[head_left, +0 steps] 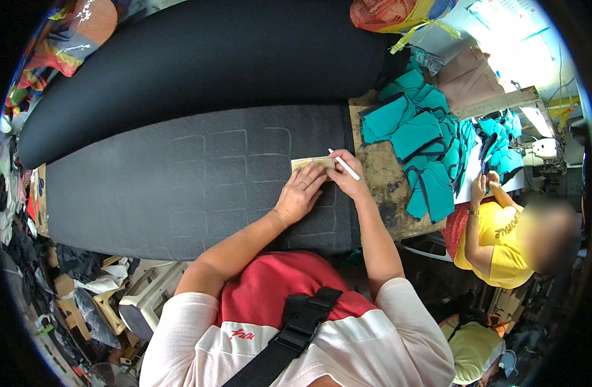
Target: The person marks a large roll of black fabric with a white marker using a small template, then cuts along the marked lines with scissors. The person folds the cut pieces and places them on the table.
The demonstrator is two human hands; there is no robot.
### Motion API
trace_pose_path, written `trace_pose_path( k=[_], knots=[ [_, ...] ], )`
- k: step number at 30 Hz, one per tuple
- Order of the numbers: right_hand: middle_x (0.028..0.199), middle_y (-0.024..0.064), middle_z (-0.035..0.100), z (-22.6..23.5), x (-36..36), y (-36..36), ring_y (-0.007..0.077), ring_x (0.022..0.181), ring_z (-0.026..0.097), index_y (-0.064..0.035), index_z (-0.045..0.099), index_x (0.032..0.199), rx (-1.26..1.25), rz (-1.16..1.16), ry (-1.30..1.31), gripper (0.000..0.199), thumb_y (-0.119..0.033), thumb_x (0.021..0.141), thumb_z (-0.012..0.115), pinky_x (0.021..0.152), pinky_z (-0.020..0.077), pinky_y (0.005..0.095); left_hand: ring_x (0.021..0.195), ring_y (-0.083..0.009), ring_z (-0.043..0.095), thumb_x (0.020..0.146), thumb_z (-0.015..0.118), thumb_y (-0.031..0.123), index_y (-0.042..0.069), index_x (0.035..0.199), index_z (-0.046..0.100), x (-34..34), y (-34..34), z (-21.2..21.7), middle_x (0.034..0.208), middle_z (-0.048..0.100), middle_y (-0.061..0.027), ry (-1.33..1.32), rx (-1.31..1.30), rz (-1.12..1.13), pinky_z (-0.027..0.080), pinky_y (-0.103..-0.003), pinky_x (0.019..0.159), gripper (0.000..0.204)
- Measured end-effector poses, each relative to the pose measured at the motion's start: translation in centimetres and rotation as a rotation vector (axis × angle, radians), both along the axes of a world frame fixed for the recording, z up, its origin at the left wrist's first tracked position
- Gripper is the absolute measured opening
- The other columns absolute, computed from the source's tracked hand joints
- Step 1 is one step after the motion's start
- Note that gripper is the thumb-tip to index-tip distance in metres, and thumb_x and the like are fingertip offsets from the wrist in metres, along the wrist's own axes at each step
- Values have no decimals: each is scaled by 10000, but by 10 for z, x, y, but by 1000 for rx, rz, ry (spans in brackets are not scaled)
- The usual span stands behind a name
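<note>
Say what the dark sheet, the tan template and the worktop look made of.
Dark sheet: matte grey, likely foam or felt; pale traced outlines show. Template under the left hand: tan, flat, probably cardboard. Worktop: worn, stained wood or board.

The big dark grey sheet (199, 187) spread on the table looks like soft foam cloth, matt and a little fuzzy, with thin pale chalk lines on it. The fat black roll (205, 58) behind it looks like the same soft stuff, smoother and dull. The small tan pattern piece (312, 162) under the left hand (298, 197) looks like stiff card, flat and not shiny. The thin white marker stick (345, 166) in the right hand (345, 177) looks smooth and hard. The bare brown table top (381, 180) looks like old wood, rough and stained. The teal cut pieces (418, 138) look like soft matt cloth with dark edges.
</note>
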State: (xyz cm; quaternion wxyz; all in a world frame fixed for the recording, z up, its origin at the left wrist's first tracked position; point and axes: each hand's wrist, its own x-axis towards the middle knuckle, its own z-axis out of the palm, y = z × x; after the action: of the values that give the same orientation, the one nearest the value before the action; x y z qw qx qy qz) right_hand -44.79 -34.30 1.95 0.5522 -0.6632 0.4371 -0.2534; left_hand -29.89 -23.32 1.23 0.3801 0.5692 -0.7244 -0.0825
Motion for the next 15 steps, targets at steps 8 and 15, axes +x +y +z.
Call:
trace_pose_path(
  k=[8,15],
  knots=[
    [887,120,667,12,22,1,169,743,642,-7,660,965,-355,-184,85,173,-116,836,626,645,499,272,1238,-271,436,741,535,31,29,1121,597,12,-19,-21,1262,524,-122,-155,211,-148,325,-441,1039,385],
    [734,132,658,2,64,0,214,643,640,-30,665,820,-476,32,187,201,-230,809,651,561,488,304,1012,-298,579,738,581,39,21,992,649,11,-18,-21,997,635,-143,-114,325,-110,414,-411,969,263]
  ],
)
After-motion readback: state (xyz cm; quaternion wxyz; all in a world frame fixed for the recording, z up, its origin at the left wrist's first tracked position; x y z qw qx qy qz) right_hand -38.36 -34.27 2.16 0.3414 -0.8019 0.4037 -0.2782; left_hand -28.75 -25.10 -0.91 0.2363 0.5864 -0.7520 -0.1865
